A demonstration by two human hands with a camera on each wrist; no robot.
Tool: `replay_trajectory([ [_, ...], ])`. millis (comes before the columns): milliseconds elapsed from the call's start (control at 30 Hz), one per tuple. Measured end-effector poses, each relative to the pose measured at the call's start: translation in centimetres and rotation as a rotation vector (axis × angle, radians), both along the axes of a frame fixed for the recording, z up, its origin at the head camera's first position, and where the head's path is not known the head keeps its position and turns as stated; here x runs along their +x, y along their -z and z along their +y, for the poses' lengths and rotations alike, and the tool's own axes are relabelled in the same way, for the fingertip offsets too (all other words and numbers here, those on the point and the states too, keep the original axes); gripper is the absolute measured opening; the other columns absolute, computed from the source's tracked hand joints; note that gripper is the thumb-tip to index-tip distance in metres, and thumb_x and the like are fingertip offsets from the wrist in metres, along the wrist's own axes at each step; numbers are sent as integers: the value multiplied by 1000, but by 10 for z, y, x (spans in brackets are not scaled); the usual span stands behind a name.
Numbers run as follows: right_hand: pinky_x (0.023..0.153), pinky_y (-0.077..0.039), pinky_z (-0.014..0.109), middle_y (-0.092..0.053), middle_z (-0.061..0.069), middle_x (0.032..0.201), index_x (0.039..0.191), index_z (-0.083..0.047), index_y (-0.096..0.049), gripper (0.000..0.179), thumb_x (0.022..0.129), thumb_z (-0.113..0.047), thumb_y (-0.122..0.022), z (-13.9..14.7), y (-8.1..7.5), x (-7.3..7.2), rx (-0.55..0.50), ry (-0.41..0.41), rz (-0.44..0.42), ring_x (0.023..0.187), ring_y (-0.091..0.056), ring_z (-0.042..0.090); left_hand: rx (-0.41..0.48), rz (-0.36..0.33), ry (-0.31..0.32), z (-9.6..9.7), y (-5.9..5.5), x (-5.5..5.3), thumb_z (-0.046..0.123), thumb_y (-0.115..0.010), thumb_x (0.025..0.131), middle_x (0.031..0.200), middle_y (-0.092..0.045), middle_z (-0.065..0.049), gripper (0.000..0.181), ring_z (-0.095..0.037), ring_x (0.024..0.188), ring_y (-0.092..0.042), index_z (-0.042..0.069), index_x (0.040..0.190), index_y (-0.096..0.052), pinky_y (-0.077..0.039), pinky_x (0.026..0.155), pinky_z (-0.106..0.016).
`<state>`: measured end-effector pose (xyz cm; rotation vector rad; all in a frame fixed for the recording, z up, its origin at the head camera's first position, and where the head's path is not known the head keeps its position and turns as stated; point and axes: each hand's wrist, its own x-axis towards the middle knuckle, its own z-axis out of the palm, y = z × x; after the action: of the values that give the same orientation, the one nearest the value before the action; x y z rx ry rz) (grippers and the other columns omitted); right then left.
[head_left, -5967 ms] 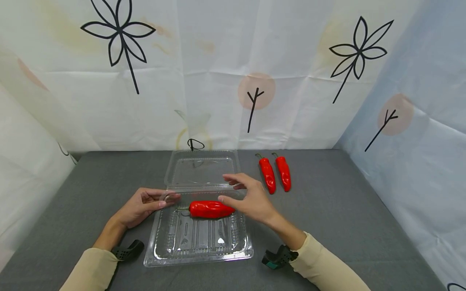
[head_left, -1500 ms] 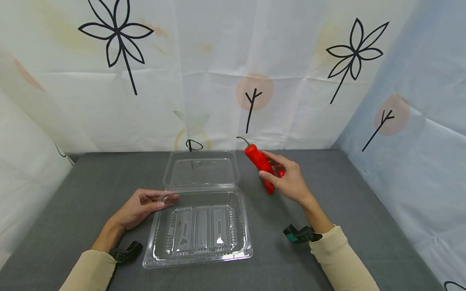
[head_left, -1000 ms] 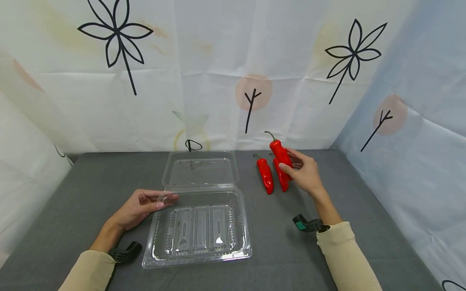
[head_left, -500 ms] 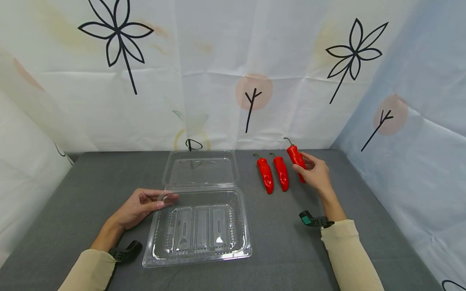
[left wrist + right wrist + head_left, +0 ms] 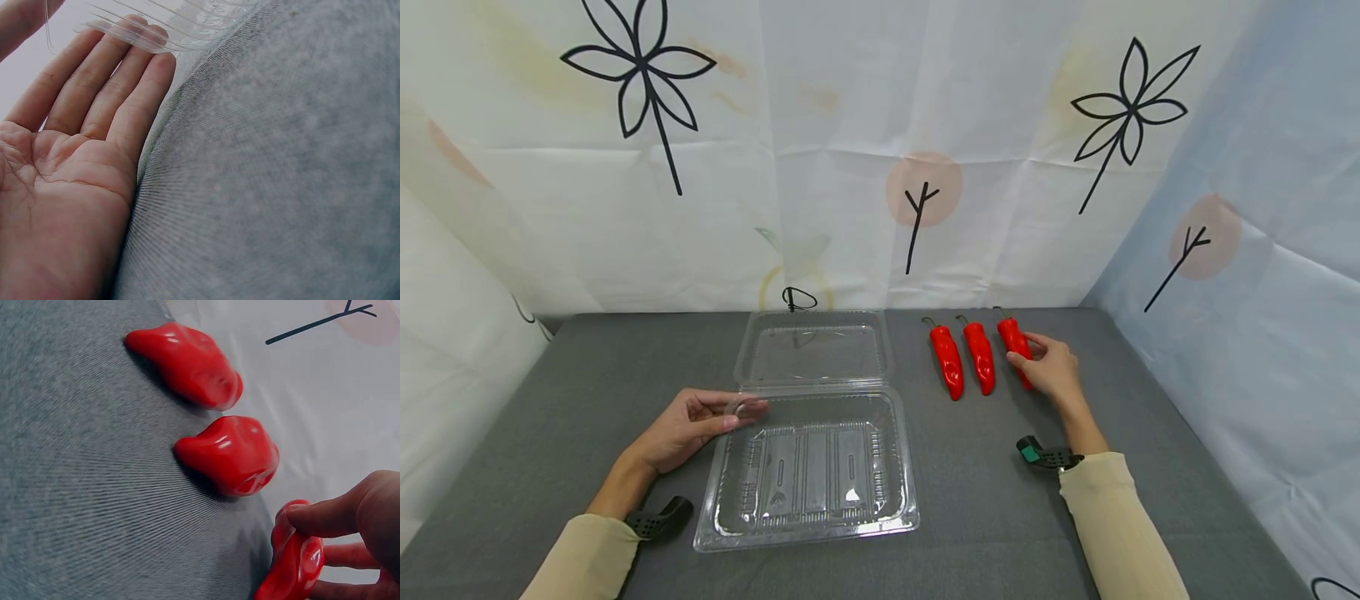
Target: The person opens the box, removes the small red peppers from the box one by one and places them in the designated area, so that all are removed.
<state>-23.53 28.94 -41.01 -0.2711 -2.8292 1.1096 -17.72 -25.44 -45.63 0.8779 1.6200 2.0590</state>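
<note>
My right hand (image 5: pixel 1048 367) pinches a red pepper (image 5: pixel 1012 333) between thumb and fingers at the right of a row, close over the grey cloth; its lower end is partly behind the thumb. Two more red peppers, the middle one (image 5: pixel 980 357) and the left one (image 5: pixel 947 362), lie beside it, stems pointing away. In the right wrist view the held pepper (image 5: pixel 294 562) shows at the bottom. My left hand (image 5: pixel 688 425) holds the clear plastic clamshell container (image 5: pixel 805 540) by its left rim near the hinge, fingers under the plastic, thumb at the edge.
The container's lid (image 5: pixel 812 350) lies folded back towards the rear wall. A grey cloth (image 5: pixel 985 533) covers the table, and white printed fabric (image 5: pixel 842 108) rises behind and at both sides. Each wrist wears a black band.
My right hand has taken the pepper out of the container, carried it over the other two, and lowered it on their right. My left hand stays at the container's rim.
</note>
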Motion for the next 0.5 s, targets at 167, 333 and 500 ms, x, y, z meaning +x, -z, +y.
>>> replay_trajectory([
  [167, 100, -45, 56, -59, 32, 134, 143, 4, -53, 58, 95, -26, -69, -1, 6, -2, 50, 7, 37, 122, -56, 46, -3, 6, -2, 0, -1, 0, -15, -48, 99, 136, -62, -20, 37, -24, 129, -59, -20, 135, -49, -47, 105, -30],
  [333, 98, -45, 57, -61, 31, 131, 142, 4, -54, 59, 95, -27, -68, -5, 8, -1, 78, 28, 46, 120, -56, 46, -8, -11, -7, 0, -3, 1, -14, -49, 99, 136, -63, -19, 37, -24, 129, -58, -20, 135, -49, -47, 106, -30],
  [500, 97, -44, 57, -60, 32, 131, 142, 4, -53, 59, 95, -28, -67, -7, 7, 0, 80, 35, 46, 120, -52, 48, -10, -14, -8, 0, -3, 2, -14, -49, 99, 136, -62, -20, 37, -24, 130, -58, -21, 135, -48, -47, 106, -30],
])
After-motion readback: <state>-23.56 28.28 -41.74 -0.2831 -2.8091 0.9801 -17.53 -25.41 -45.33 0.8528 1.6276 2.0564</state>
